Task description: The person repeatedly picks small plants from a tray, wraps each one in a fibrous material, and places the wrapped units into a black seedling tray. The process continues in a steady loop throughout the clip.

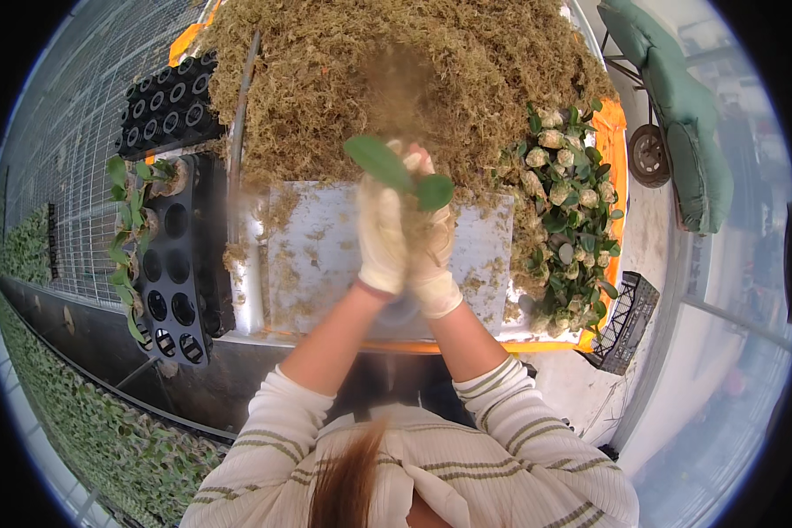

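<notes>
A broad-leaved green seedling (386, 163) is pressed between my two gloved hands, its leaves showing above them. My left hand (381, 231) lies along one side of it and my right hand (439, 247) along the other, palms facing. Brownish moss seems to show between the palms, but blur and the fingers hide the roots. Beneath both hands is a pale flat board (317, 264) strewn with moss scraps. A large heap of loose sphagnum-like moss (495, 79) rises just beyond my fingertips.
Several moss-wrapped seedlings (560, 193) are piled at the right. On the left stand a black cell tray (175, 264) partly holding plants and black trays (168, 105) behind it. A metal bar (242, 112) borders the moss. A black crate (624, 323) and a wheeled cart (648, 155) are beyond the right edge.
</notes>
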The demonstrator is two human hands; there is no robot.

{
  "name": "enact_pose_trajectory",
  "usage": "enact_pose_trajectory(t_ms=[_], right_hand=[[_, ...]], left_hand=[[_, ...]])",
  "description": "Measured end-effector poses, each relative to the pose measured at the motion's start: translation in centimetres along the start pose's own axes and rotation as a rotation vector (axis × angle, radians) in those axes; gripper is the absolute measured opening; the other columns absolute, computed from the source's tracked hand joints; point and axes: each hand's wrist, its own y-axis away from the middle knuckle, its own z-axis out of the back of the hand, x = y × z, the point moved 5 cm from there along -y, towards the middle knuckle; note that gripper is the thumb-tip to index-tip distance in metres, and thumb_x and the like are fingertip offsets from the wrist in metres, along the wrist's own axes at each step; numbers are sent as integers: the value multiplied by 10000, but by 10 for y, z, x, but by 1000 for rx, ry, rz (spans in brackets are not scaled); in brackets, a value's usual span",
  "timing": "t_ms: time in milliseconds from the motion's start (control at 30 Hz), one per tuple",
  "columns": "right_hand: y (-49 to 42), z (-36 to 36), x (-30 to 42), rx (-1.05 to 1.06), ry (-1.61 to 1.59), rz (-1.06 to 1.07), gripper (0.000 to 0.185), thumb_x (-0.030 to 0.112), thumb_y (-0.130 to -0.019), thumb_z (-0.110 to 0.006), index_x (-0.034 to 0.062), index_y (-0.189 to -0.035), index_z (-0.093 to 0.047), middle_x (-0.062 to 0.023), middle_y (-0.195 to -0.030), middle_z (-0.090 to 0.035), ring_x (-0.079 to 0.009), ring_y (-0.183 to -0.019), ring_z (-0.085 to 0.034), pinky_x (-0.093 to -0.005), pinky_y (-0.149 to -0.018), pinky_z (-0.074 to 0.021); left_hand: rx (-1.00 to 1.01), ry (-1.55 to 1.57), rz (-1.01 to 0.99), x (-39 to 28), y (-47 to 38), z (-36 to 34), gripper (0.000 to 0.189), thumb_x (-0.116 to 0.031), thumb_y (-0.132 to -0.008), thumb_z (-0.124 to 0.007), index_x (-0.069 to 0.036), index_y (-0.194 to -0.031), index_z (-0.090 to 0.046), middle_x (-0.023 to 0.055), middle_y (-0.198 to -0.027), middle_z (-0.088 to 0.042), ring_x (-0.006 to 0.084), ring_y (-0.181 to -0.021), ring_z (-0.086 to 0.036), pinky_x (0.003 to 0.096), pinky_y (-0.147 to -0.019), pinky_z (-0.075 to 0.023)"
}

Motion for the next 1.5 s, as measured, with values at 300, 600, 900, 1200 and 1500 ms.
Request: enact_pose_trajectory(t_ms=[300,600,900,1200,1500], right_hand=[[20,-7,27,259,314,40,837,436,-1005,-523,35,-1580,-66,-202,-1596,-244,-306,-1464,-280,-387,-1183,-275],[25,54,8,699,1261,-357,439,221,-973,-600,52,-1375,-549,-185,-1305,-608,-340,-1266,-523,-408,-1093,-383],[100,25,14,45,379,-20,495,273,-1053,-437,-22,-1447,-389,-192,-1421,-507,-265,-1296,-508,-367,-1108,-371],[140,42,-6,100,996,47,571,181,-910,-609,99,-1448,-436,-139,-1564,-317,-403,-1461,-215,-627,-1162,-57],[134,57,-3,568,1460,-173,442,248,-873,-627,83,-1283,-643,-115,-1607,-265,-378,-1517,-72,-618,-1190,-25]], left_hand=[[-231,1011,628,35,-14,23,690,-662,-906,-554,-42,-1209,-570,128,-1119,-648,293,-1036,-628,462,-920,-536],[-65,1125,771,23,-52,47,685,-709,-925,-414,-105,-1165,-630,114,-1021,-684,302,-897,-661,453,-756,-573],[199,-254,-34,-9,61,11,703,-644,-932,-529,-16,-1243,-583,168,-1080,-665,239,-1005,-651,377,-872,-528],[724,-937,-78,29,132,60,701,-506,-935,-473,-150,-1529,-362,150,-1630,-212,410,-1507,-111,595,-1172,55],[915,-995,15,7,97,29,240,-199,-751,-695,-276,-977,-721,5,-1570,-380,365,-1498,-187,637,-1179,3]])
